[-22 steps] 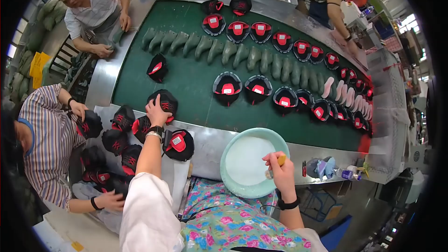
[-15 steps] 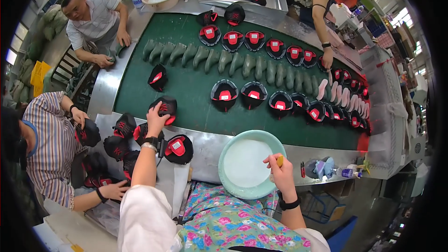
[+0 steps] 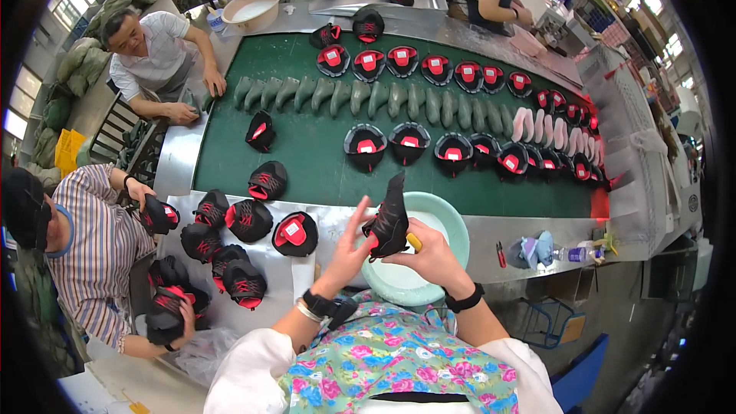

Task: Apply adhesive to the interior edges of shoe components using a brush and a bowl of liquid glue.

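My left hand [image 3: 349, 249] holds a black shoe upper [image 3: 389, 218] with red lining, raised over the near side of a pale green basin [image 3: 452, 218]. Its index finger is stretched along the upper. Closed around a yellow-handled tool [image 3: 414, 241], my right hand [image 3: 438, 258] touches the upper's right side with its fingers; the tool's working end is hidden. White liquid fills the basin. To the left, several black-and-red uppers lie on the metal ledge [image 3: 330, 239], one showing its red tongue [image 3: 294, 234]. Another upper [image 3: 267, 180] sits at the near edge of the green belt [image 3: 314, 161].
Along the belt run rows of uppers [image 3: 409, 142], green shoe lasts [image 3: 399, 100] and pink insoles [image 3: 538, 126]. Right of the basin lie red-handled pliers [image 3: 501, 254], a blue cloth [image 3: 537, 249] and a bottle [image 3: 571, 254]. A co-worker in stripes [image 3: 100, 238] handles uppers close on my left.
My left hand has come from the belt's near edge to the basin and now holds an upper. My right hand has moved from the basin to that upper. The striped co-worker now grips another upper.
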The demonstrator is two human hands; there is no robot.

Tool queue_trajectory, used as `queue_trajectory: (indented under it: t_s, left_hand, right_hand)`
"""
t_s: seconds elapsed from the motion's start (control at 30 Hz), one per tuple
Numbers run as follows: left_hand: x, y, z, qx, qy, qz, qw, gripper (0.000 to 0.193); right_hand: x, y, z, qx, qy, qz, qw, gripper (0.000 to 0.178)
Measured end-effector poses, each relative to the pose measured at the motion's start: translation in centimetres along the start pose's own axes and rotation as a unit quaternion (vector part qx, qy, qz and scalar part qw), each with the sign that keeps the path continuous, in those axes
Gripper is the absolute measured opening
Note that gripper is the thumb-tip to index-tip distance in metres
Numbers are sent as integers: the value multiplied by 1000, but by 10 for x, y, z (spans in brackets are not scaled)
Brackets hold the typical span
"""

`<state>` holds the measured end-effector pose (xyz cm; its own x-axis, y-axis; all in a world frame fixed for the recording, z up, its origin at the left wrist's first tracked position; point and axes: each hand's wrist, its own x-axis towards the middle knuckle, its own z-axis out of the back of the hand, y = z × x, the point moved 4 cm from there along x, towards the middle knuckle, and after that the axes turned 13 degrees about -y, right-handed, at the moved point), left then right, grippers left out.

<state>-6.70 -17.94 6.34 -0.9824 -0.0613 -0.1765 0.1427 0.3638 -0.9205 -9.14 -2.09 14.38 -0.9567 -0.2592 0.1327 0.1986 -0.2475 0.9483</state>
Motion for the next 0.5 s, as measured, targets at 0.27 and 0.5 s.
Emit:
queue_trajectory:
  t_s: [0.27,0.5]
  left_hand:
    - [-35,-31,16,234,153,-32,959,72]
    - [-102,15,47,98,135,167,972,59]
  right_hand:
    - [-26,-12,1,-90,154,-92,980,33]
    - [-62,-145,68,-137,-200,-170,955,28]
